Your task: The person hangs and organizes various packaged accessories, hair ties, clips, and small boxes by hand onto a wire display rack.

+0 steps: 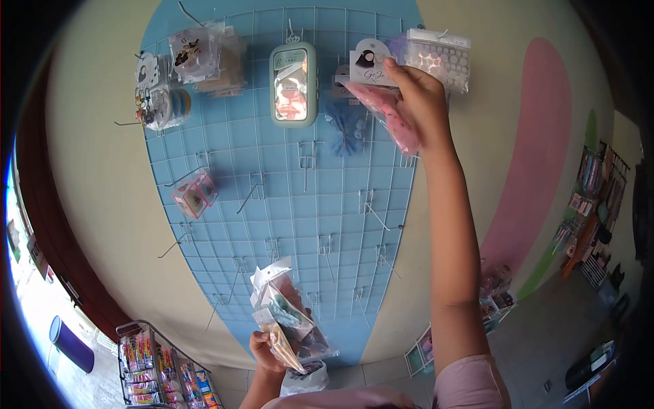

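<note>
Two hands are busy: the grip of the right hand (424, 102) pinches a pink packet (390, 117) high up at the blue wire grid (272, 191), where it may not catch and could fall, while the left hand (264, 351) squeezes a fat bunch of packets (293, 320) that could slip.

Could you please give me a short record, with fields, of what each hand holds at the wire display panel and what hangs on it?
right hand: raised, gripping a pink packet with a white header card, up at the top row
left hand: low, holding a bundle of clear packets
panel: blue wire grid on the wall, fitted with metal hooks
hung items: green case, blue fluffy item, small pink box
lower left: wire rack filled with colourful packets
</note>
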Available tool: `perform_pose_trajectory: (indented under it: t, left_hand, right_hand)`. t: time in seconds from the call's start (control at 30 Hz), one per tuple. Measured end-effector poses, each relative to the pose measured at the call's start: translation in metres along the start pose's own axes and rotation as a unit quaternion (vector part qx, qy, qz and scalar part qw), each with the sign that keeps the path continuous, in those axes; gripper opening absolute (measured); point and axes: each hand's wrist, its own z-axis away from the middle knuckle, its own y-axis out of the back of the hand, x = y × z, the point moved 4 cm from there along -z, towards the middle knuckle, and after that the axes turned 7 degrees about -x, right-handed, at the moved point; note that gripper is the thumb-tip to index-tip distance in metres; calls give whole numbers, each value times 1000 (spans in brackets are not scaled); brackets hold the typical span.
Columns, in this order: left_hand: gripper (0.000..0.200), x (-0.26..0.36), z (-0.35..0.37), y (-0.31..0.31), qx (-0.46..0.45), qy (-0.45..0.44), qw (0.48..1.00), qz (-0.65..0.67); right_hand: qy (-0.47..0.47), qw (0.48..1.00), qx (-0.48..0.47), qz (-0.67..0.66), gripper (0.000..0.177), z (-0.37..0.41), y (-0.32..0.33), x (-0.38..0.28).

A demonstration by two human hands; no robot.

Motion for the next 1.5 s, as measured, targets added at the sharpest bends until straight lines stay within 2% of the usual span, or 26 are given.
perform_pose_trajectory:
  t: [0.1,0.2,0.27,0.33,0.4,0.5,0.57,0.67,0.7,0.8,0.83,0.87,0.93,1.03,1.07,1.1,1.13,1.2,1.23,1.27,1.33,1.37,1.43,1.5]
  left_hand:
    - [79,0,1,-2,6,1,1000,-1]
    - [79,4,6,23,45,-5,999,-28]
    - [56,9,10,50,64,2,997,45]
    - [51,7,10,34,50,19,996,64]
    - [50,6,8,37,78,7,997,30]
    - [48,12,9,24,-2,27,996,90]
    - [46,20,3,31,13,26,998,63]
    - [42,28,-8,29,55,-3,998,-22]
    - [42,31,-11,23,49,-13,999,-16]
    - [71,41,-13,45,-94,15,992,87]
    - [71,41,-16,34,-99,14,991,86]
    - [71,42,-20,24,-104,13,991,84]
    - [73,37,-26,14,-45,-11,998,37]
    - [74,24,-38,-28,2,-18,1000,-4]
    - [84,22,-40,-32,-29,12,997,-71]
    - [84,23,-41,-17,-13,15,998,-54]
    - [84,23,-40,-2,4,15,999,-36]
    - [84,17,-45,-18,-18,19,999,-43]
    - [84,16,-46,-20,-26,21,999,-37]
    - [83,14,-47,-19,-17,11,999,-38]
    - [81,11,-49,-17,-5,-6,999,-41]
    - [69,10,-48,-22,-49,-9,997,63]
    - [65,5,-47,-7,-28,-1,999,22]
    - [61,0,-48,-1,-8,4,1000,-1]
  right_hand:
    - [-17,1000,-15,8,38,-3,1,3]
    - [-5,999,-23,44,39,-5,-7,-3]
    - [-23,998,-20,59,39,-5,-6,0]
    - [-26,997,-7,74,38,-8,-5,2]
    - [-46,995,-3,92,38,-15,-3,20]
    - [-60,983,2,172,36,-18,-13,38]
    - [-83,981,-16,175,32,-24,-13,61]
    - [-30,966,32,256,32,-23,-12,71]
    - [50,903,66,421,35,-21,-13,62]
    - [53,887,52,456,40,1,-17,47]
    - [56,878,57,472,43,11,-20,44]
    - [103,871,67,476,44,20,-24,41]
    - [194,850,83,483,47,37,-29,38]
    - [176,821,40,541,41,51,-29,45]
    - [165,809,30,563,39,56,-29,49]
    - [203,794,52,570,34,62,-27,50]
    - [238,793,73,555,28,71,-28,39]
    - [277,826,50,489,20,102,-34,19]
    - [173,893,-29,415,17,124,-40,13]
    - [66,935,-104,332,16,151,-50,7]
    - [-141,905,-266,301,14,195,-67,6]
    - [-147,903,-281,291,15,208,-72,10]
    - [-158,898,-308,271,16,229,-77,31]
    - [-168,925,-285,185,17,235,-76,41]
